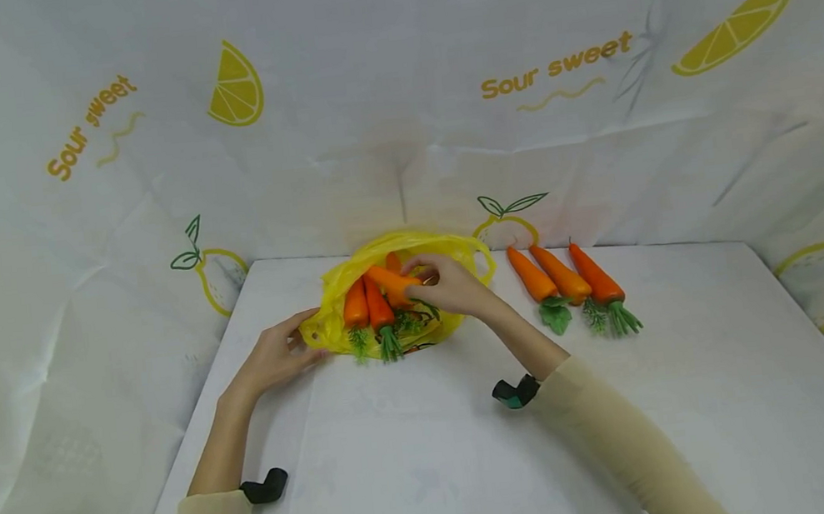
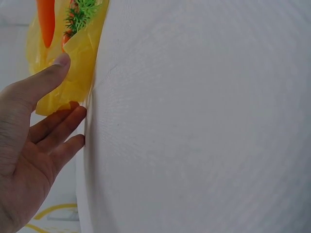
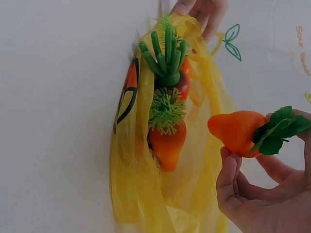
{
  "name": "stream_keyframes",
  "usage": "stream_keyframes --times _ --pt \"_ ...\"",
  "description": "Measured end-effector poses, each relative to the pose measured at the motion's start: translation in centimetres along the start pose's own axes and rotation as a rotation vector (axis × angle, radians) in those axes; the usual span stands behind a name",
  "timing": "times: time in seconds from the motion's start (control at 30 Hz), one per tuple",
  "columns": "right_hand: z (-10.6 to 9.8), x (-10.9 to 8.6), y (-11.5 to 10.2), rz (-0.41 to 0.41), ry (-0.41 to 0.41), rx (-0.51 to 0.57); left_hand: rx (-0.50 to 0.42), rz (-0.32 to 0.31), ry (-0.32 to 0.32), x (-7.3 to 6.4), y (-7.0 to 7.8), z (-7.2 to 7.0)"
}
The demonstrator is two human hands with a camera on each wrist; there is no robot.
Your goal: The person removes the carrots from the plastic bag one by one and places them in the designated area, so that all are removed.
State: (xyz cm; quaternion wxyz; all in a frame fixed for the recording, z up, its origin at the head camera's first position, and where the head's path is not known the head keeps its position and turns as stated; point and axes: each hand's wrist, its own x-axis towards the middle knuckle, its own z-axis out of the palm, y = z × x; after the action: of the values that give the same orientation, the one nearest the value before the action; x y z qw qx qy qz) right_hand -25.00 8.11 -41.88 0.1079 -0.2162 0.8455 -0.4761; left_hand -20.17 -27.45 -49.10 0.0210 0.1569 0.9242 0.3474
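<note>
Three carrots [image 1: 561, 276] lie side by side near the far edge of the table [image 1: 431, 439], greens toward the near edge. Left of them, close to the far left corner, I have the bag [image 3: 127, 179] with its mouth facing the near edge and at least two inner carrots [image 1: 379, 302] in it.

On my feed the right hand [image 3: 272, 194] is closed to a light pinch, thumb and fingers about the thick end of the held carrot [image 3: 238, 131], its leaves [image 3: 279, 128] toward the palm. That carrot is at the bag's mouth; I can't tell whether it touches anything inside. The left hand [image 2: 36, 141] is half spread, holding the bag's left side loosely between thumb and fingers, partly hidden behind the film.

I judge the carrots light, stiff and smooth, probably moulded plastic, so a gentle squeeze should do, though the glossy skin may slip. I'd take each by its broad shoulder, just below the greens, which look bendy and could snag. The bag seems thin and floppy; I'd steady it by the rim.
</note>
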Motion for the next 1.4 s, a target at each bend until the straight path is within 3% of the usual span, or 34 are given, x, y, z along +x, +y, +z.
stream_keyframes --times 0.27,0.73,1.2,1.4 --pt "-2.5 -2.5 0.3 -0.023 -0.014 0.019 0.008 0.003 0.008 -0.1 0.1 0.0" --pt "-7.4 -6.0 1.2 -0.059 0.184 0.008 0.016 0.009 0.016 0.0 0.0 0.1" --pt "-10.9 -9.1 4.0 0.046 0.351 -0.021 0.017 0.006 0.008 0.0 0.2 0.1" --pt "-11.4 -9.8 5.5 0.127 0.355 -0.043 0.016 0.015 0.014 0.0 0.0 0.1"
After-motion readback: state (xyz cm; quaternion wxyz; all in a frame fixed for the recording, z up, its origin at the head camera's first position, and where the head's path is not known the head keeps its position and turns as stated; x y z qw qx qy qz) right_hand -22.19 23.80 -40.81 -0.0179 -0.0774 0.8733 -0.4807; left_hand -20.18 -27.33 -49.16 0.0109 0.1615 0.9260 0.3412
